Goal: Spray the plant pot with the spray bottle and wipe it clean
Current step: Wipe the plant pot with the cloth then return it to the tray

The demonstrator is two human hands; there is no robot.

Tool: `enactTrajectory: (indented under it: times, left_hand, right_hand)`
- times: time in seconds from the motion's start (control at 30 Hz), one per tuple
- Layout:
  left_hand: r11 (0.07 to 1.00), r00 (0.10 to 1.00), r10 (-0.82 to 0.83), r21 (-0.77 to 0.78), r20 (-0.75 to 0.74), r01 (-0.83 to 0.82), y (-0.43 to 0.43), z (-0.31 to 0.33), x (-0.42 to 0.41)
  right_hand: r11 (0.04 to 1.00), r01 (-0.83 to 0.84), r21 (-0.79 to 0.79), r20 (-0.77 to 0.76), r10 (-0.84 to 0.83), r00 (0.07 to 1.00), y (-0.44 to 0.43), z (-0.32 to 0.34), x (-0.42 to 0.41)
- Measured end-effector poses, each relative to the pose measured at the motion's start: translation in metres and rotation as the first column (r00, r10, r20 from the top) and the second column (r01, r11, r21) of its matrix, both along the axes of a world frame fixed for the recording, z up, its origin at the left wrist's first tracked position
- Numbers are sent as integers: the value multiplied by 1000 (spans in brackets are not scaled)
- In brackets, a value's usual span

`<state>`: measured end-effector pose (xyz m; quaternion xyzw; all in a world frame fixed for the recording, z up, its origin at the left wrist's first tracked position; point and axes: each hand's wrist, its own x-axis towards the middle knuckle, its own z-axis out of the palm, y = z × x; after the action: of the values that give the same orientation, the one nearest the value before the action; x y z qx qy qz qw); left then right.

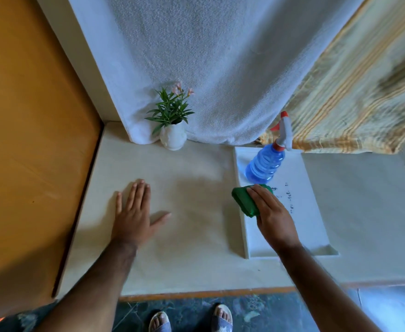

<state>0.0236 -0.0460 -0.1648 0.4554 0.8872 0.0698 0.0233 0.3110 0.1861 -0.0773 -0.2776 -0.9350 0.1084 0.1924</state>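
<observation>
A small white plant pot (173,137) with green leaves and pink flowers stands at the back of the pale counter, against a hanging white towel. A blue spray bottle (266,165) with a white and red trigger head stands at the far end of a white tray (316,226). My right hand (272,215) lies over a folded green cloth (243,200) on the tray's left rim, fingers curled around it. My left hand (134,214) rests flat on the counter, fingers spread, holding nothing, well in front of the pot.
The white towel (208,68) and a striped yellow cloth (359,92) hang behind the counter. An orange-brown panel (29,140) walls the left side. The counter's front edge (208,292) runs above a dark floor where my sandalled feet show.
</observation>
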Motion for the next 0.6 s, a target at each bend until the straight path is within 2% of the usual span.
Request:
enactTrajectory:
  times: [0.2,0.33,0.43,0.6]
  left_hand:
    - [1000,1000,-3,-4,-10,3,1,-1,3]
    - [999,1000,4,-35,-6,-4,2,1,5]
    - [998,1000,20,-58,9,-19,3,2,3]
    - [997,1000,18,-72,20,-17,3,3,3]
  right_hand:
    - [993,118,17,106,-119,987,14,-23,45]
    - [998,60,-26,201,-53,978,14,-36,56]
    - [1000,-15,7,294,12,956,10,-43,69]
    - [1000,-7,-3,482,7,876,8,-47,72]
